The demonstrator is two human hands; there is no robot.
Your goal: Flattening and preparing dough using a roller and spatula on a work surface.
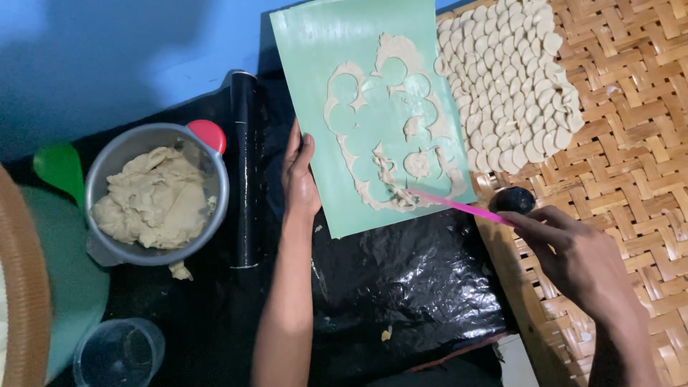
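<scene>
A green mat (315, 57) lies on black plastic sheeting and carries a thin sheet of rolled dough (393, 51) with round holes cut out of it. My left hand (298, 178) rests flat against the mat's left edge. My right hand (573, 252) grips a thin pink stick (459, 207), and the stick's tip touches the dough scraps near the mat's lower edge. A small black round cutter (512, 200) sits just above my right hand on the woven tray.
Several folded dough pieces (505, 79) lie in rows on a woven bamboo tray (631, 158). A metal bowl (215, 172) of dough, a black rolling pin (245, 165), a green spoon (59, 166) and a clear cup (118, 352) are at left.
</scene>
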